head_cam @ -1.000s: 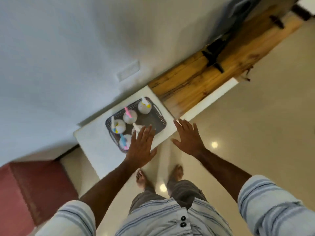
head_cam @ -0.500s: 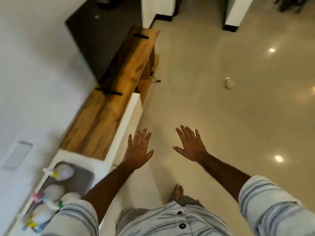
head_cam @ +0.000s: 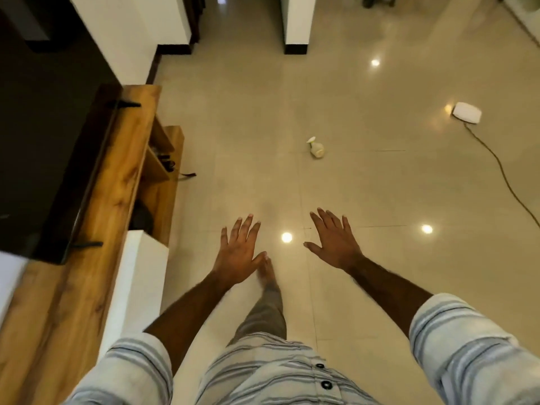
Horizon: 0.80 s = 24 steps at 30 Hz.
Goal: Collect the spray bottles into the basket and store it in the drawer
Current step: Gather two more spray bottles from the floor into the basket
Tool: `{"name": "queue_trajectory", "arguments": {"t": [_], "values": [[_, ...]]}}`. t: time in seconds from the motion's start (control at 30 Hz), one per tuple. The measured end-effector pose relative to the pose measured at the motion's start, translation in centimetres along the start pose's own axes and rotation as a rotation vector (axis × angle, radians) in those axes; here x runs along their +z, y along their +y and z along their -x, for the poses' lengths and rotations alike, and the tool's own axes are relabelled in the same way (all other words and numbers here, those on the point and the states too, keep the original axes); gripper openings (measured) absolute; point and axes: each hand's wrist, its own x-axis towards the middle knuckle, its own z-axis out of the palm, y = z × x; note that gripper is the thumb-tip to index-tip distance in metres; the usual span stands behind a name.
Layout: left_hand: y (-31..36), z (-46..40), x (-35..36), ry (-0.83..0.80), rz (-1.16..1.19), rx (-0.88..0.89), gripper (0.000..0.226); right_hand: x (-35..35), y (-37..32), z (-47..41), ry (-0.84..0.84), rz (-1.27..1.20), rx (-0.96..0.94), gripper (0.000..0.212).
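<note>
While a small white spray bottle with a pale green trigger head [head_cam: 315,147] lies on its side on the glossy beige tiled floor [head_cam: 380,185] just above the centre of the frame, both hands hover palm-down below it, well apart from it and holding nothing. Left hand [head_cam: 239,254] and right hand [head_cam: 334,242] have fingers spread and straight, reaching from striped rolled sleeves [head_cam: 467,340]. A wooden media unit [head_cam: 96,217] with a dark screen [head_cam: 38,135] fills the left edge, and a white box with a trailing cable [head_cam: 466,112] sits at upper right.
</note>
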Motion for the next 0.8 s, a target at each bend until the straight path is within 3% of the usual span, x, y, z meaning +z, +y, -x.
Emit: {"name": "queue_trajectory", "arguments": {"t": [0.47, 0.8], "values": [[1.1, -37.9, -9.9, -0.068, -0.007, 0.163, 0.076, -11.5, 16.5, -29.2, -0.022, -0.125, 0.133, 0.074], [3.1, -65.5, -5.1, -0.148, 0.047, 0.077, 0.074, -6.7, 32.3, -55.2, -0.181, -0.201, 0.164, 0.073]]}}
